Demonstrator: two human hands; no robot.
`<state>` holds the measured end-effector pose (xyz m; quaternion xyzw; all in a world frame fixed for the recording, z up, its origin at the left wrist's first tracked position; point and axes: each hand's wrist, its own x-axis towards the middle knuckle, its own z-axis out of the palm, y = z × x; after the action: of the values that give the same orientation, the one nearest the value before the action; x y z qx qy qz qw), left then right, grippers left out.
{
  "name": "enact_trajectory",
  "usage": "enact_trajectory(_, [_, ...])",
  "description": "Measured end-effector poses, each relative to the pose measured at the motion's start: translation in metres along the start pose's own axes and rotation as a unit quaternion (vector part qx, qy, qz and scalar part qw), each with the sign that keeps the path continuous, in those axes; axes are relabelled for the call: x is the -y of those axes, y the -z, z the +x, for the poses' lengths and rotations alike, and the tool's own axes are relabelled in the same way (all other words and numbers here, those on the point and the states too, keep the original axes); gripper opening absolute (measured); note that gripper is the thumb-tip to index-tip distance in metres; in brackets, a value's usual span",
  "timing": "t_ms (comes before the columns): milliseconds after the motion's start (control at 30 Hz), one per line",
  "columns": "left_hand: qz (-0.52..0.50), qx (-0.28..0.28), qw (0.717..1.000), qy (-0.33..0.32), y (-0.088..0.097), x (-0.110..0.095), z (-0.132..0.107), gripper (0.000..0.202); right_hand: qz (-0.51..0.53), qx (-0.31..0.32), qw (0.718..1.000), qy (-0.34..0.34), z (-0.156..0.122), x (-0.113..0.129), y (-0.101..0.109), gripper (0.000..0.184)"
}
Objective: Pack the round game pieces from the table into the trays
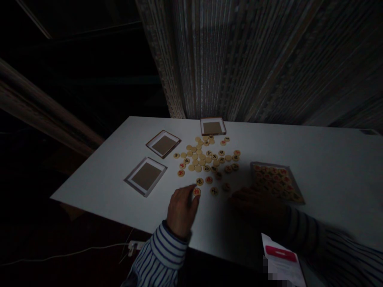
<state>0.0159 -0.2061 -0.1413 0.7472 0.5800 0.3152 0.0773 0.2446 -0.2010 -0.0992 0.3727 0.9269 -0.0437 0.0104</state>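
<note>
Several round wooden game discs (206, 157) with red or black characters lie scattered on a white table (299, 143). My left hand (181, 209) rests near the front edge, its fingers closed in a pinch on a red-marked disc (196, 191). My right hand (257, 205) is dark and in shadow, lying beside a tray (278, 181) filled with discs; its fingers are too dim to read.
Three shallow square boxes with brown insides stand on the table: one at the back (212, 126), two on the left (163, 144) (146, 175). A white and pink card (283, 261) hangs near my chest. A cable (74, 253) runs on the floor. Corrugated panels rise behind the table.
</note>
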Motion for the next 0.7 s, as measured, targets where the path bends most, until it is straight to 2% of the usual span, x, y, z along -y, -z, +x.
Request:
enact_trajectory(200, [-0.01,-0.016,1.0,-0.01,-0.003,0.002,0.002,0.023,-0.007,-0.038,0.999,-0.026,0.005,-0.01,-0.001,0.02])
enact_trajectory(433, [-0.02,-0.009,1.0,0.0,-0.005,0.005,0.003,0.025,-0.017,-0.028,0.998,-0.05,0.006,-0.022,0.005,0.023])
enact_trajectory(700, [-0.029,-0.011,0.999,-0.007,-0.006,0.006,0.004,0.023,-0.025,-0.005,0.998,-0.061,0.009,-0.018,0.006,0.034])
